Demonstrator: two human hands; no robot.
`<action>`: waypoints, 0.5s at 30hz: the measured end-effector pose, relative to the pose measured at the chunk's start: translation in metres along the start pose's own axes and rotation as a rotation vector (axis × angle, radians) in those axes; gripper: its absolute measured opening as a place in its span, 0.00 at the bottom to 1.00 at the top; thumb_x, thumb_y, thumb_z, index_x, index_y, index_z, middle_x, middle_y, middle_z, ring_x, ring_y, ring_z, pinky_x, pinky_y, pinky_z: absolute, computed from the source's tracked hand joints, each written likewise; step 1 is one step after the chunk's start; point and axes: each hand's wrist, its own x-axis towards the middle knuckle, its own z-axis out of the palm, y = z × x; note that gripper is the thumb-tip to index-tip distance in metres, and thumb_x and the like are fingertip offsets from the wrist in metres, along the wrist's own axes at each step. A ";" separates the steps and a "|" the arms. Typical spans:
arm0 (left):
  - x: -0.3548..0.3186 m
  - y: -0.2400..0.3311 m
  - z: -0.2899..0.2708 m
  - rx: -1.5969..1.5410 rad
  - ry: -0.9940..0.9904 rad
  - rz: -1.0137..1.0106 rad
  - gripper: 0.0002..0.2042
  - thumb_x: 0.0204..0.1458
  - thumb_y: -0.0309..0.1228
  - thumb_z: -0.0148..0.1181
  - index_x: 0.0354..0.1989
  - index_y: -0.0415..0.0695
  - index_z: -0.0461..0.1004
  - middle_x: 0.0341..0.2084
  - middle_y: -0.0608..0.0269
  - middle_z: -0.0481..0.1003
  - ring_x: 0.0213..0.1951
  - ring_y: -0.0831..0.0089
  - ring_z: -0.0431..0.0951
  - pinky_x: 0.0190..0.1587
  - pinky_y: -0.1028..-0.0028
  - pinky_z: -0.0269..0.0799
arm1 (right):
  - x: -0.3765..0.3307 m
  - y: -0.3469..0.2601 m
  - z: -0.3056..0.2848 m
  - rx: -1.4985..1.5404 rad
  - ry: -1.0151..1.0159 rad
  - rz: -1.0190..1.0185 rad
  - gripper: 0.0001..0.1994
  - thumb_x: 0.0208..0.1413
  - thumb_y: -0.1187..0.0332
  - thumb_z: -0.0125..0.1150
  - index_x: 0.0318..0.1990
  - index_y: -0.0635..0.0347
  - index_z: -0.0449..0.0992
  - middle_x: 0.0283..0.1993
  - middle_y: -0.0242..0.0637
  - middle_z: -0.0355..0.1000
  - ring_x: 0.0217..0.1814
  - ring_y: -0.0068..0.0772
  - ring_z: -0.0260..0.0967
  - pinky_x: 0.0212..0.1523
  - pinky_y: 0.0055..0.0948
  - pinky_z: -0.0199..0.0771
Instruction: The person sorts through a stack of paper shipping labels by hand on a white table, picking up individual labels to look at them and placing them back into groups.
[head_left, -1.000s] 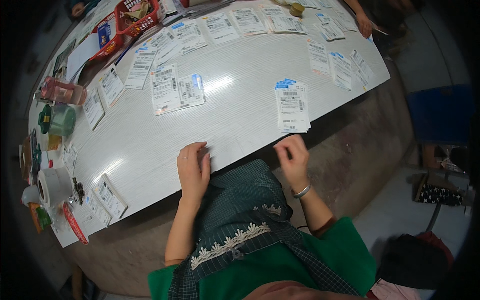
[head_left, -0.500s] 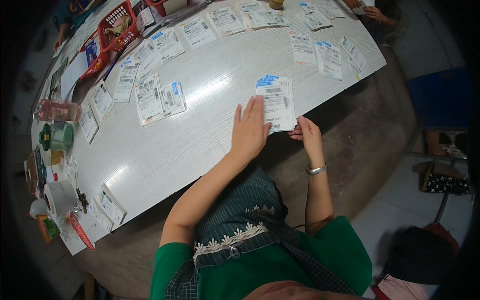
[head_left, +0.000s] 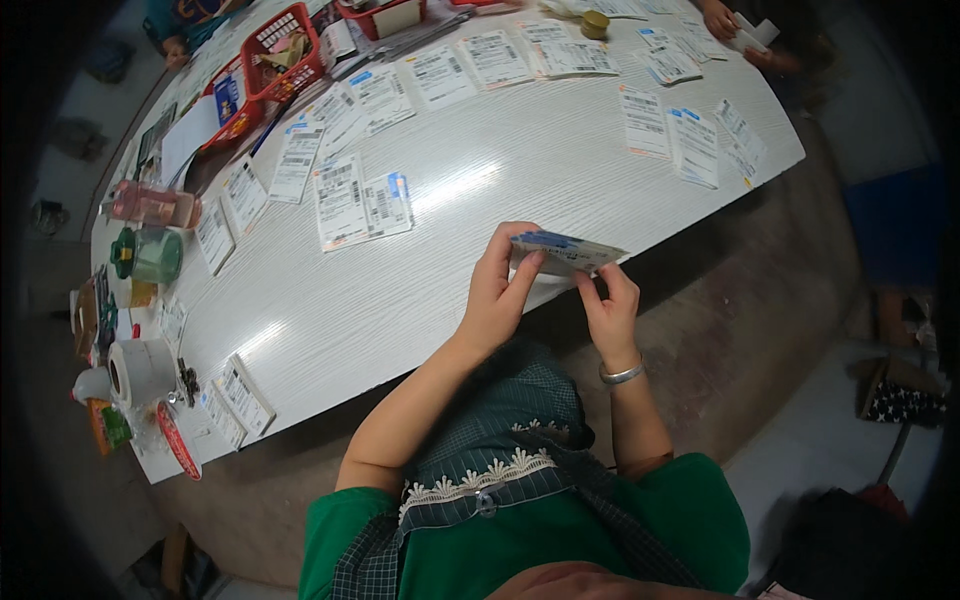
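Observation:
Just above the table's near edge, a stack of printed shipping labels [head_left: 568,248] with blue corners is tilted up between my two hands. My left hand [head_left: 496,292] grips its left end, thumb on the near face and fingers behind. At the lower right end, my right hand [head_left: 613,312] pinches the stack between thumb and fingers. Farther left on the table lie two overlapping piles of similar labels [head_left: 342,202]. More label piles [head_left: 441,76] run in an arc along the far side, and others [head_left: 692,146] sit at the right.
Red plastic baskets [head_left: 312,60] stand at the far left. Down the left side are a pink container [head_left: 150,203], a green-lidded jar [head_left: 157,255] and a white tape roll [head_left: 143,370]. A small round tin [head_left: 594,25] sits at the back. Another person's hands [head_left: 722,20] hold white paper at the far right.
The label stack lay flat on the table under my left hand; now both hands have lifted and tilted it. My right hand has closed on its end. The whole view has shifted slightly.

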 end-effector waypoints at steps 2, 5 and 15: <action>-0.004 -0.005 -0.003 0.022 0.043 0.035 0.09 0.56 0.22 0.48 0.45 0.40 0.63 0.40 0.62 0.67 0.45 0.75 0.66 0.51 0.74 0.62 | 0.005 -0.012 0.015 0.258 0.024 0.047 0.14 0.51 0.77 0.58 0.47 0.66 0.69 0.48 0.46 0.70 0.50 0.36 0.69 0.50 0.30 0.66; -0.010 -0.017 -0.007 0.049 0.090 0.053 0.09 0.54 0.19 0.45 0.44 0.39 0.63 0.40 0.60 0.67 0.45 0.73 0.67 0.52 0.73 0.60 | 0.012 -0.032 0.029 0.592 0.104 -0.058 0.16 0.56 0.74 0.50 0.52 0.66 0.64 0.60 0.47 0.59 0.62 0.41 0.58 0.62 0.36 0.54; -0.035 -0.067 -0.013 0.412 0.219 0.122 0.13 0.41 0.17 0.49 0.39 0.40 0.68 0.35 0.49 0.70 0.41 0.53 0.70 0.45 0.65 0.65 | -0.003 -0.060 0.064 0.513 0.245 0.197 0.13 0.59 0.70 0.46 0.48 0.66 0.65 0.46 0.41 0.67 0.51 0.33 0.64 0.57 0.33 0.61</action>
